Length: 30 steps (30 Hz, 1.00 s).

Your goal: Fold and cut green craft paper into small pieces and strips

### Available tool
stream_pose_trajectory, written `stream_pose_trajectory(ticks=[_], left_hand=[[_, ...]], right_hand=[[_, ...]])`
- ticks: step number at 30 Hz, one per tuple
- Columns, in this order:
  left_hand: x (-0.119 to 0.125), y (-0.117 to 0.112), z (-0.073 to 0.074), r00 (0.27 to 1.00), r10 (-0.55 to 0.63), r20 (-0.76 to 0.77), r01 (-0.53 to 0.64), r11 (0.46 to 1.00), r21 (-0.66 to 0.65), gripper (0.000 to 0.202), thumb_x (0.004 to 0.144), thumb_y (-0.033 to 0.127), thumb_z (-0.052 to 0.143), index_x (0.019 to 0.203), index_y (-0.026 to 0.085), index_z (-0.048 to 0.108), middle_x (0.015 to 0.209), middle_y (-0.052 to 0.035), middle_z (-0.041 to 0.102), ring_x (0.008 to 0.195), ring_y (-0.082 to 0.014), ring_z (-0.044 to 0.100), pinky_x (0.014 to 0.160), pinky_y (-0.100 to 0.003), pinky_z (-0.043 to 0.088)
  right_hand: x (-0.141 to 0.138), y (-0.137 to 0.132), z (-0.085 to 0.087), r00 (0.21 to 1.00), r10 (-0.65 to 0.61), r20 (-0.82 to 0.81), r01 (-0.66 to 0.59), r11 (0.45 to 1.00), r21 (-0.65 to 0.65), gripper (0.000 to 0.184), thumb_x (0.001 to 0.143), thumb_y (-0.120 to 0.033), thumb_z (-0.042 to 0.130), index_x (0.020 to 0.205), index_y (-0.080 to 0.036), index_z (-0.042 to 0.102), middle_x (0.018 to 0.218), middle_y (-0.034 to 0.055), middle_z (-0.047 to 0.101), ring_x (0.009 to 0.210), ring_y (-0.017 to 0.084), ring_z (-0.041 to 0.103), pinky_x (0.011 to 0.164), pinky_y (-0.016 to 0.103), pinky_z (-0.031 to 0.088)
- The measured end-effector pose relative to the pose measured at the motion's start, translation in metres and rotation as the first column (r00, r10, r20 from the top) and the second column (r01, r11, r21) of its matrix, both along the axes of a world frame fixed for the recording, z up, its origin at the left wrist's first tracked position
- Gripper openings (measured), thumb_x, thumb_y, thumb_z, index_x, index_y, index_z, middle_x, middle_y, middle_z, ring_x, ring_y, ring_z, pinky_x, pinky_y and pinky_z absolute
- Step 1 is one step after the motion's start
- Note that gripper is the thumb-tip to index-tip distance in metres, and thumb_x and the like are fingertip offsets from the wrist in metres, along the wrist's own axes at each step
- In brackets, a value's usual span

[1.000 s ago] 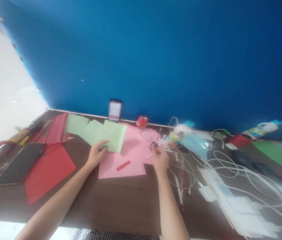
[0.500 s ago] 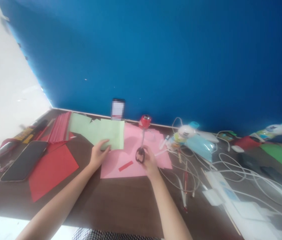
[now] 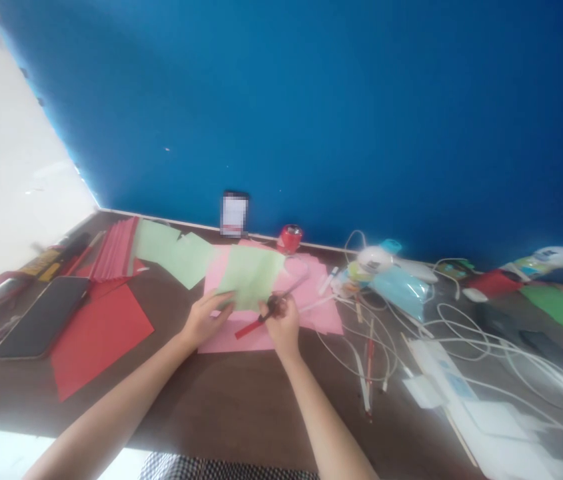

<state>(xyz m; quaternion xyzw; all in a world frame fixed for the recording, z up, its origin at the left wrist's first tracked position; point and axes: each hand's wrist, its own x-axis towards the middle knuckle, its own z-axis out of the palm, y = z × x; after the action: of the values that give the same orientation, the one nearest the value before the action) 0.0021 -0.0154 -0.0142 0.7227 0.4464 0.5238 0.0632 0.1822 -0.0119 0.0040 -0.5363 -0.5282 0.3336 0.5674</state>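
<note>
At the frame's centre, the left hand (image 3: 207, 320) has its grip pinching the lower-left edge of the green paper (image 3: 250, 275); the right hand (image 3: 285, 328) grips scissors (image 3: 277, 305). The paper seems light, floppy, easily creased, best held by edges.

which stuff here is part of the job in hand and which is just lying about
Seems part of the job:
green sheet, held by the left hand
scissors, in the right hand
pink paper underneath, probably

Apparently just lying about:
phone at far left
red can
blue packet
power strip
</note>
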Motion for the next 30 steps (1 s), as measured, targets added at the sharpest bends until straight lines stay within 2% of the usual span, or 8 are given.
stream_pose_trajectory(ticks=[3,7,13,17,19,24,27,30], left_hand=[[0.000,-0.002,0.002,0.994,-0.030,0.107,0.044,0.991,-0.126,0.022,0.077,0.025,0.056,0.096,0.019,0.064,0.092,-0.0059,0.067,0.069,-0.0141,0.065,0.061,-0.024,0.057],[0.001,-0.004,0.011,0.941,-0.014,0.338,0.134,0.933,-0.334,0.028,0.074,0.031,0.058,0.098,0.018,0.062,0.101,-0.0085,0.063,0.059,-0.0131,0.065,0.049,-0.022,0.055],[0.003,-0.001,0.019,0.860,0.144,0.489,0.181,0.811,-0.556,0.026,0.067,0.036,0.065,0.082,0.015,0.067,0.080,-0.0064,0.069,0.059,-0.0165,0.065,0.059,-0.027,0.055],[0.006,-0.001,0.017,0.798,0.115,0.591,0.332,0.735,-0.591,0.029,0.063,0.036,0.068,0.083,0.014,0.068,0.076,-0.0071,0.069,0.070,-0.0202,0.066,0.067,-0.030,0.054],[0.006,-0.002,0.016,0.793,0.116,0.599,0.352,0.715,-0.605,0.031,0.063,0.035,0.069,0.085,0.014,0.068,0.074,-0.0070,0.070,0.069,-0.0205,0.066,0.068,-0.031,0.054],[0.005,-0.004,0.018,0.842,0.167,0.514,0.236,0.742,-0.628,0.039,0.065,0.036,0.066,0.098,0.016,0.065,0.071,-0.0060,0.070,0.067,-0.0215,0.067,0.064,-0.032,0.055],[0.005,-0.005,0.016,0.859,0.172,0.482,0.155,0.810,-0.566,0.037,0.068,0.036,0.064,0.098,0.015,0.064,0.087,-0.0085,0.069,0.069,-0.0217,0.067,0.064,-0.031,0.056],[0.006,-0.005,0.012,0.875,0.158,0.457,0.088,0.877,-0.472,0.036,0.070,0.036,0.061,0.099,0.015,0.063,0.100,-0.0097,0.064,0.070,-0.0206,0.067,0.064,-0.030,0.057]], right_hand=[[0.004,0.003,0.002,0.998,-0.022,-0.057,0.018,0.998,-0.063,0.029,0.062,-0.029,0.067,0.084,-0.018,0.051,0.065,-0.0028,0.055,0.060,0.011,0.054,0.055,0.023,0.045],[0.007,0.004,0.002,0.971,0.000,-0.238,-0.036,0.989,-0.143,0.033,0.062,-0.031,0.068,0.087,-0.019,0.051,0.065,-0.0045,0.053,0.055,0.009,0.050,0.048,0.020,0.042],[0.005,0.008,-0.007,0.897,0.028,-0.441,-0.108,0.982,-0.157,0.034,0.059,-0.029,0.071,0.087,-0.020,0.054,0.070,-0.0040,0.054,0.058,0.008,0.050,0.051,0.020,0.040],[0.007,0.012,-0.013,0.889,0.033,-0.458,-0.119,0.980,-0.162,0.032,0.061,-0.033,0.069,0.086,-0.018,0.055,0.071,-0.0023,0.053,0.061,0.010,0.051,0.054,0.022,0.041],[0.009,0.013,-0.013,0.901,0.031,-0.433,-0.114,0.979,-0.167,0.032,0.062,-0.035,0.067,0.086,-0.018,0.054,0.069,-0.0027,0.052,0.059,0.009,0.049,0.053,0.021,0.041],[0.012,0.012,-0.003,0.952,0.012,-0.306,-0.069,0.982,-0.178,0.036,0.063,-0.039,0.067,0.088,-0.019,0.051,0.072,-0.0011,0.055,0.060,0.010,0.053,0.054,0.023,0.044],[0.011,0.009,0.005,0.971,0.002,-0.239,-0.041,0.987,-0.156,0.037,0.067,-0.044,0.062,0.090,-0.019,0.048,0.069,-0.0002,0.057,0.062,0.012,0.056,0.055,0.025,0.046],[0.010,0.004,0.010,0.983,0.068,-0.168,-0.090,0.988,-0.128,0.035,0.074,-0.045,0.054,0.096,-0.021,0.044,0.064,-0.0027,0.056,0.047,0.008,0.048,0.044,0.021,0.040]])
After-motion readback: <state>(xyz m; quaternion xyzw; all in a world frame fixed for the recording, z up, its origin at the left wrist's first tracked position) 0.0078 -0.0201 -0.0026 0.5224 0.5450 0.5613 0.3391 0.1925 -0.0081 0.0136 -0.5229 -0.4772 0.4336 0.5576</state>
